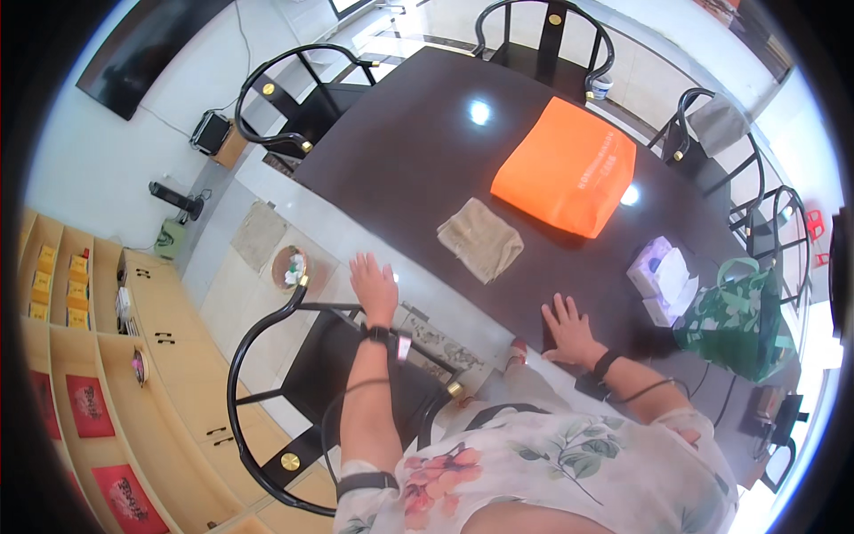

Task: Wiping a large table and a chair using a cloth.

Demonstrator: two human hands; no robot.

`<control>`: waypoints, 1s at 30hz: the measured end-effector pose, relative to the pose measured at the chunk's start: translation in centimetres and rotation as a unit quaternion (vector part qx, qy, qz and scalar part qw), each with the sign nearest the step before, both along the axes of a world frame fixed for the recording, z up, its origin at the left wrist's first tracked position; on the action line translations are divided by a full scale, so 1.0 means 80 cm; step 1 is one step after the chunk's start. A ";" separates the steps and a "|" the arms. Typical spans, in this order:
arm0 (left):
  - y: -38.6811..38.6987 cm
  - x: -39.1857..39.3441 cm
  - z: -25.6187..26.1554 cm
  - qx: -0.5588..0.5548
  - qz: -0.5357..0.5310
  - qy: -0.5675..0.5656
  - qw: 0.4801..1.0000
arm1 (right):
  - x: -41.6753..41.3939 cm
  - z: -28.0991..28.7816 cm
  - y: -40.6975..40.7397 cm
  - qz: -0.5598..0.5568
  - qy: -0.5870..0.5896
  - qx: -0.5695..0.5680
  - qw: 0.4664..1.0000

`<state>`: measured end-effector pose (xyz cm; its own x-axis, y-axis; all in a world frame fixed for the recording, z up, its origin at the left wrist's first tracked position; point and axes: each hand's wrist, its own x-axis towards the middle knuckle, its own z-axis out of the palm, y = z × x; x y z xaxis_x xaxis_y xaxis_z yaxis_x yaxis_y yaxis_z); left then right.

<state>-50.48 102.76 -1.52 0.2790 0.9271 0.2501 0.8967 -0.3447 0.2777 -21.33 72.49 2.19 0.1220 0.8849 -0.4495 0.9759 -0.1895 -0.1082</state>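
My left hand [375, 286] is held out with fingers apart and nothing in it, above the floor beside the dark table [393, 147]. My right hand [570, 332] is spread palm down at the table's near edge and appears to rest on it. Beyond it lies a folded beige cloth [480, 240]. Farther back, an orange bag [564, 167] with printed writing lies on the tabletop. Right of my right hand are a purple tissue box [660, 277], a tissue sticking out, and a green patterned bag [734, 320] with handles.
A black armchair [287, 387] stands close by my left arm. More black chairs [300, 100] surround the table. On the floor at left is a round waste bin [289, 269] with crumpled white bits inside. Wooden shelving [173, 380] lines the left side.
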 end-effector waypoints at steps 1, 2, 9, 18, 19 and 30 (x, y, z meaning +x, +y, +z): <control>0.023 0.034 0.000 -0.003 0.006 0.016 1.000 | 0.002 0.005 -0.002 0.003 0.002 0.008 1.000; 0.039 0.062 0.001 -0.006 0.014 0.032 0.999 | 0.007 0.008 -0.003 0.008 0.005 0.003 1.000; 0.056 0.165 -0.051 -0.103 0.167 0.101 0.975 | 0.035 -0.001 0.024 -0.005 0.142 0.089 0.986; 0.058 0.151 -0.057 -0.031 0.089 0.048 0.994 | 0.019 -0.033 0.281 0.157 0.161 0.241 0.944; 0.058 0.149 -0.058 -0.032 0.087 0.048 0.995 | 0.018 -0.038 0.304 0.159 0.154 0.245 0.944; 0.055 0.146 -0.064 -0.064 0.094 0.037 0.993 | 0.001 -0.061 0.385 0.127 0.105 0.247 0.955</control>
